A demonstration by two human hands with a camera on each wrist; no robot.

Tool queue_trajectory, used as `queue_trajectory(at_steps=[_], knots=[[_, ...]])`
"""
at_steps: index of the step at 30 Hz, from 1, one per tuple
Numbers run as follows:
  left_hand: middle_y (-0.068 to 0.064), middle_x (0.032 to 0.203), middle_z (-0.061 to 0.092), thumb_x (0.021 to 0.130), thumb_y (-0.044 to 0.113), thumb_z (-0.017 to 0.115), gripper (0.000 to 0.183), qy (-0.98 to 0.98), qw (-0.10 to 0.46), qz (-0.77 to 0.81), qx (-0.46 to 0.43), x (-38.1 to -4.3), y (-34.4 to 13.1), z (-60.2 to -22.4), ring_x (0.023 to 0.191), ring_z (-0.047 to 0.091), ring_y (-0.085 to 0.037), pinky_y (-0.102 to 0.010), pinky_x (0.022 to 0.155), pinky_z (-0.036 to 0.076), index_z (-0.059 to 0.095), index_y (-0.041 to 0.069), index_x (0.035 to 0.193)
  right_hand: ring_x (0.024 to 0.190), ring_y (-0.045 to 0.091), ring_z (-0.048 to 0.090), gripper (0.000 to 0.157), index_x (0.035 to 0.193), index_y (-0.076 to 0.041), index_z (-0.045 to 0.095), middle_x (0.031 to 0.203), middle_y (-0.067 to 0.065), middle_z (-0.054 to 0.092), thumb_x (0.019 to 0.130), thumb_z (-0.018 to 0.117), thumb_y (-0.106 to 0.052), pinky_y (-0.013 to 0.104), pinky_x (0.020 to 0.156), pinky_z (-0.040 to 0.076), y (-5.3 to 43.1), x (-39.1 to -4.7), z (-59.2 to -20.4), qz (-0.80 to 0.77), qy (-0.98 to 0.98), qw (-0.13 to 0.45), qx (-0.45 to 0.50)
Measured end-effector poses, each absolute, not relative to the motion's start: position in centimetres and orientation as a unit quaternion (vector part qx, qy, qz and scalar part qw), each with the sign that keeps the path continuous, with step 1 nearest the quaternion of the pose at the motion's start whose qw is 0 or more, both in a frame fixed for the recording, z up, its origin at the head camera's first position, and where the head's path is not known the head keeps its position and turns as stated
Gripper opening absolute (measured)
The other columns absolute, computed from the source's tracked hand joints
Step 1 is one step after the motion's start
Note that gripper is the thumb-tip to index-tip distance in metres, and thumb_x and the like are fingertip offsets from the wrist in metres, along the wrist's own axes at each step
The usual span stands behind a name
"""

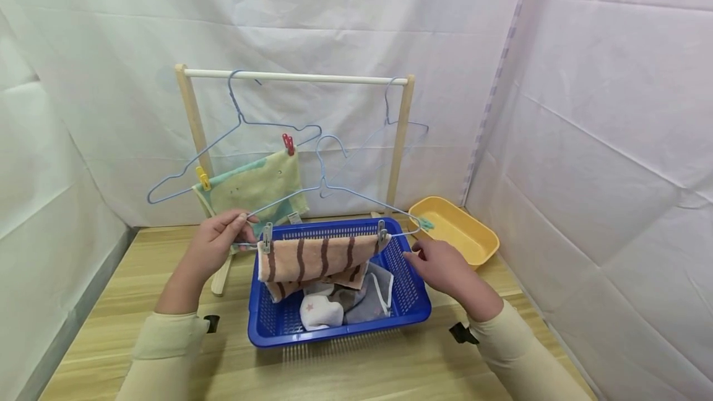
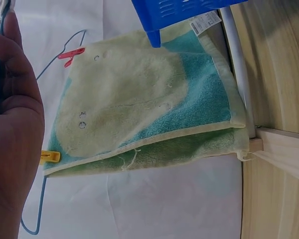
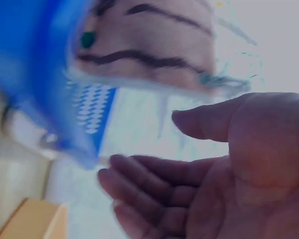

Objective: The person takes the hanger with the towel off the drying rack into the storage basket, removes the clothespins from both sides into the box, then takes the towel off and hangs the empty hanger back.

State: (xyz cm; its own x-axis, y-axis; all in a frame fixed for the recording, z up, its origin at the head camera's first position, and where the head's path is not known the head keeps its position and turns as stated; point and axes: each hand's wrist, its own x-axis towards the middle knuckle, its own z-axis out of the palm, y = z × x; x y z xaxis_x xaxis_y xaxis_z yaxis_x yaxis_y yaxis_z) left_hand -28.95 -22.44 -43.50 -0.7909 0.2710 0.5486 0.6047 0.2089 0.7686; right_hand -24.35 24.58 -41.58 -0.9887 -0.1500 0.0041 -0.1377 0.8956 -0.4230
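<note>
My left hand [image 1: 214, 246] pinches the left end of a blue wire hanger [image 1: 324, 183] above the basket. Over its bottom bar hangs a tan towel [image 1: 309, 258] with brown wavy stripes, fastened by a grey clothespin [image 1: 268, 238] at the left and another clothespin [image 1: 381, 234] at the right. In the left wrist view, my left hand [image 2: 15, 119] holds the blue wire at the image edge. Near the hanger's right end is my right hand [image 1: 445, 268], apart from it. The right wrist view shows that hand [image 3: 204, 184] with thumb and fingers spread, nothing between them.
Below is a blue basket [image 1: 340, 331] with white and grey cloths [image 1: 321, 313]. Behind stands a drying rack [image 1: 295, 77] with a green towel [image 1: 256, 187] pinned on one hanger and a bare hanger [image 1: 387, 110] at right. A yellow tub [image 1: 484, 237] contains green clothespins [image 1: 426, 223].
</note>
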Motion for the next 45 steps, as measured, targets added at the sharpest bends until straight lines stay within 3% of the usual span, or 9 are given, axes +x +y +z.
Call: queue_trajectory(at_steps=[6,11,16,20,28,37,45], knots=[[-0.012,0.083,0.072,0.119,0.002,0.045,0.03,-0.764,0.146,-0.56,-0.285,-29.0,-22.5,-43.8,0.074,0.07,-0.014,-0.025,0.061,0.061,0.073,-0.008,0.116,0.087,0.021,0.066,0.024,0.119,-0.008,0.075,0.096,0.001,0.071,0.107,0.078,-0.028,0.042,0.076,0.06,23.0,-22.9,-39.4,-0.271,0.949,-0.088,-0.131],[-0.013,0.083,0.072,0.119,0.003,0.045,0.03,-0.766,0.141,-0.558,-0.285,-29.0,-22.3,-43.9,0.072,0.07,-0.016,-0.024,0.06,0.061,0.073,-0.007,0.116,0.105,0.03,0.069,0.035,0.128,-0.002,0.071,0.115,0.014,0.071,0.102,0.084,-0.022,0.052,0.09,0.063,21.6,-22.6,-39.0,-0.273,0.933,-0.167,-0.166],[-0.013,0.083,0.072,0.119,0.003,0.045,0.031,-0.769,0.142,-0.554,-0.286,-29.0,-22.1,-43.9,0.072,0.069,-0.017,-0.024,0.061,0.061,0.074,-0.007,0.116,0.124,0.038,0.066,0.055,0.148,0.004,0.06,0.133,0.021,0.068,0.104,0.081,-0.023,0.059,0.108,0.058,20.5,-23.0,-39.2,-0.259,0.929,-0.182,-0.194],[-0.014,0.083,0.072,0.119,0.003,0.045,0.031,-0.769,0.146,-0.554,-0.286,-28.9,-21.9,-43.9,0.072,0.07,-0.016,-0.023,0.062,0.062,0.073,-0.008,0.115,0.134,0.04,0.064,0.056,0.153,0.005,0.056,0.141,0.022,0.067,0.108,0.075,-0.021,0.06,0.115,0.054,20.1,-23.7,-39.6,-0.252,0.927,-0.181,-0.209],[-0.014,0.084,0.074,0.119,0.003,0.044,0.031,-0.77,0.153,-0.548,-0.29,-28.9,-21.5,-44.0,0.073,0.071,-0.018,-0.023,0.062,0.062,0.073,-0.009,0.116,0.112,0.03,0.071,0.036,0.144,-0.001,0.067,0.125,0.014,0.074,0.111,0.071,-0.016,0.053,0.097,0.064,20.0,-24.9,-39.9,-0.284,0.924,-0.163,-0.198],[-0.013,0.084,0.074,0.12,0.003,0.044,0.032,-0.772,0.155,-0.546,-0.287,-28.7,-21.5,-44.0,0.073,0.071,-0.018,-0.023,0.062,0.062,0.071,-0.013,0.116,0.111,0.029,0.072,0.028,0.136,-0.003,0.072,0.123,0.011,0.076,0.11,0.072,-0.013,0.054,0.095,0.064,20.1,-25.3,-40.1,-0.319,0.91,-0.164,-0.21],[-0.013,0.084,0.074,0.12,0.005,0.044,0.032,-0.774,0.154,-0.548,-0.279,-28.6,-21.6,-43.9,0.073,0.072,-0.023,-0.024,0.062,0.062,0.074,-0.005,0.115,0.101,0.023,0.071,0.015,0.123,-0.008,0.077,0.113,0.005,0.076,0.108,0.074,-0.011,0.049,0.088,0.064,20.3,-25.3,-40.3,-0.318,0.902,-0.185,-0.226]])
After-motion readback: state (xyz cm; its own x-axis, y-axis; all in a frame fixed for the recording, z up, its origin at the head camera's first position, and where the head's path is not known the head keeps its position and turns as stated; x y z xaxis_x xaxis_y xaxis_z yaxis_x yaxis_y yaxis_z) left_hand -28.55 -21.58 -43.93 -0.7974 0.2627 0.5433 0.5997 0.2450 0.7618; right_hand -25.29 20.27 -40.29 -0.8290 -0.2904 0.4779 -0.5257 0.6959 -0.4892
